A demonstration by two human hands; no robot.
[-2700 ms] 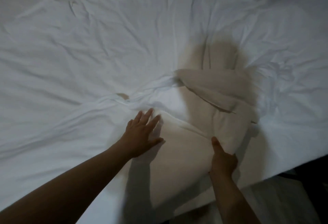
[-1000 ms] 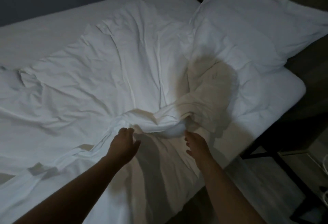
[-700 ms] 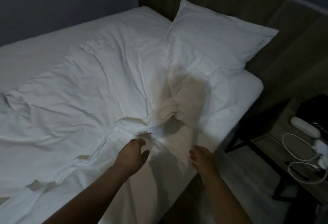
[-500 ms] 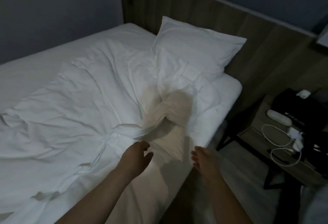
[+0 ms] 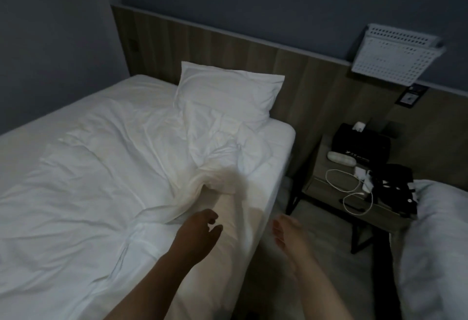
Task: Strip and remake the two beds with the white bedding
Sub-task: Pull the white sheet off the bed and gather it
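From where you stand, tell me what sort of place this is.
Likely a twin hotel or guest room. A white-sheeted bed and a second bed flank one nightstand, and a continuous wood wall panel runs along the wall behind.

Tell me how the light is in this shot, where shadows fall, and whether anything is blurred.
Head view: the room is dim, brightest on the duvet below the pillow; a soft shadow sits on the duvet's bunched fold; the right hand is blurred, the left hand sharper.
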